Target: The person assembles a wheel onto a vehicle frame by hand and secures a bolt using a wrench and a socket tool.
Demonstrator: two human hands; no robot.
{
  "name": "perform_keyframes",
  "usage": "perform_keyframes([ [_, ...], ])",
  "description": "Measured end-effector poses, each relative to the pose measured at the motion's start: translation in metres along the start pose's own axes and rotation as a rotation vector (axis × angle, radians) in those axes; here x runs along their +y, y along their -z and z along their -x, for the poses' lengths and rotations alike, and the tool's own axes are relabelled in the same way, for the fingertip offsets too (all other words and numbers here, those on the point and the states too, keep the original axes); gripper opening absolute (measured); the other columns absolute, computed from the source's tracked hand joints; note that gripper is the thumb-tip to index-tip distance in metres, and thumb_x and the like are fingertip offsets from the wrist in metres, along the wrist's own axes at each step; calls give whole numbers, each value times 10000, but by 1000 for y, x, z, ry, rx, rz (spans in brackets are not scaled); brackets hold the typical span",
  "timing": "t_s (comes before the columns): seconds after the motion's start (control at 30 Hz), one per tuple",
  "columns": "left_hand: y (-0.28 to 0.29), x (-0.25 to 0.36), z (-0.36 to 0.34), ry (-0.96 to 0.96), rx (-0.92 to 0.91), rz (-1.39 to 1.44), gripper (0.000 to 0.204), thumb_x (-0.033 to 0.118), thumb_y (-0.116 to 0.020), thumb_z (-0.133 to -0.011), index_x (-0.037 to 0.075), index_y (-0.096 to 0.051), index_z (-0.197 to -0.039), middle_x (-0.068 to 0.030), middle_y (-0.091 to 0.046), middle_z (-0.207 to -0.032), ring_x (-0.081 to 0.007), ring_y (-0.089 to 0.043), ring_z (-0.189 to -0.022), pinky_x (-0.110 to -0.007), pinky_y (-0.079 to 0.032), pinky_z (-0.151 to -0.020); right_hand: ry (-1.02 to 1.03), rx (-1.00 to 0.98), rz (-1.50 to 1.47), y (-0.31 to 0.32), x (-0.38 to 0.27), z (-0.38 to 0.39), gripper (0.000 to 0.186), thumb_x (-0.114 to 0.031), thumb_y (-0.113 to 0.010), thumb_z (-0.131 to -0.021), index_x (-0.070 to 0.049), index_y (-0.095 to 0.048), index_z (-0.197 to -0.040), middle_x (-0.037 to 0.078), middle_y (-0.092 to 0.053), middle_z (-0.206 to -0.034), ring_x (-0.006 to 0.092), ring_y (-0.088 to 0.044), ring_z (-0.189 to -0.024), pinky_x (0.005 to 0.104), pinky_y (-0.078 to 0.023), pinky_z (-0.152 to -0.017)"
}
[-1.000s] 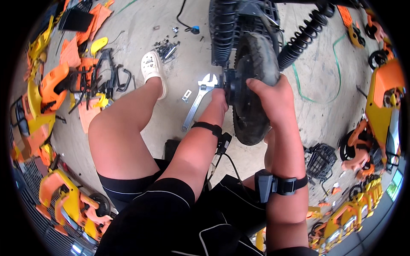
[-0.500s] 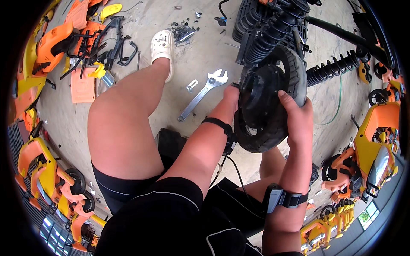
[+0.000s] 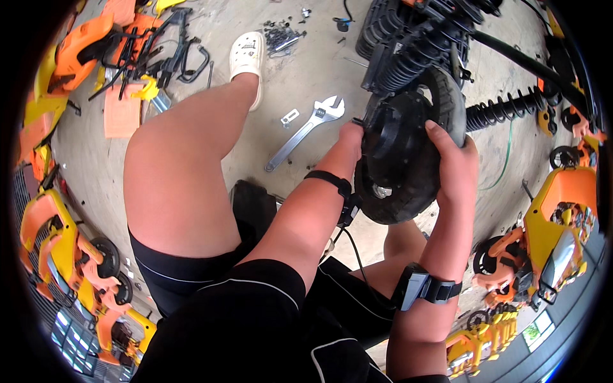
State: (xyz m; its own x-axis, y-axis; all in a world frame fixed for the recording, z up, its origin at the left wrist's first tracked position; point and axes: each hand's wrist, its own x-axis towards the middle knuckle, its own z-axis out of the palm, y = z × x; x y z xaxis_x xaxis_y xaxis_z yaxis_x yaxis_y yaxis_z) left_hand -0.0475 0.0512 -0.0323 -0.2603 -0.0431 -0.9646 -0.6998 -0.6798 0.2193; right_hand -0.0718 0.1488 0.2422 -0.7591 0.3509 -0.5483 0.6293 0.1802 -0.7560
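My right hand grips the side of a black-tyred wheel with a dark hub, thumb lying on the tyre. At the wheel's left side, my left hand is against a dark part by the axle; its fingers are hidden. The wheel is under a black fork and coil-spring assembly, with a second spring strut to its right. A large silver adjustable wrench lies on the floor left of my left hand, beside a small silver bracket.
Orange and yellow panels, black frame parts and scattered fasteners lie ahead and to the left. Several orange-and-yellow scooters line both sides. A green strap lies at right. My bent leg is at left.
Since a second ago, the wheel and fork appear further right and more angled, showing more of the hub face. Both hands moved with them. The wrench appears higher in the picture.
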Motion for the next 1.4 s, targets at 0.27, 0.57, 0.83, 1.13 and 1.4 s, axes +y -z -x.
perform_keyframes([
  [0.27,-6,-18,-22,-59,-22,-36,371,329,-596,-1014,-12,-737,-1049,-152,-719,-969,-259,-688,-849,-441,-512,-742,17,33,25,4,10,9,607,-233,-834,-829,128,-551,-1227,195,-652,-1133,228,-656,-981,339,-528,-885],
  [0.57,-6,-27,-40,-57,-90,-71,347,360,-573,-1027,45,-704,-1086,-130,-708,-968,-272,-700,-802,-443,-555,-684,28,167,52,1,29,27,607,-177,-829,-809,91,-556,-1279,170,-654,-1176,233,-644,-1003,343,-503,-936],
  [0.83,-3,-10,-21,-3,-23,-7,366,318,-606,-1001,-23,-733,-1034,-136,-720,-951,-253,-685,-832,-439,-521,-723,154,247,-38,-6,59,44,607,-117,-782,-846,90,-507,-1346,173,-642,-1214,254,-640,-1053,346,-495,-963],
  [1.13,-1,19,20,79,-64,42,310,325,-574,-1018,52,-715,-979,-107,-704,-907,-271,-687,-691,-437,-569,-615,181,272,-28,-10,64,56,686,-102,-842,-786,66,-479,-1343,149,-625,-1198,209,-600,-1064,331,-472,-976],
  [1.4,6,6,-13,169,-97,24,262,189,-462,-1011,38,-675,-1033,-144,-693,-955,-301,-705,-759,-465,-583,-656,196,318,-62,-21,74,64,721,-115,-830,-756,83,-456,-1340,173,-608,-1197,219,-597,-1068,339,-481,-965],
])
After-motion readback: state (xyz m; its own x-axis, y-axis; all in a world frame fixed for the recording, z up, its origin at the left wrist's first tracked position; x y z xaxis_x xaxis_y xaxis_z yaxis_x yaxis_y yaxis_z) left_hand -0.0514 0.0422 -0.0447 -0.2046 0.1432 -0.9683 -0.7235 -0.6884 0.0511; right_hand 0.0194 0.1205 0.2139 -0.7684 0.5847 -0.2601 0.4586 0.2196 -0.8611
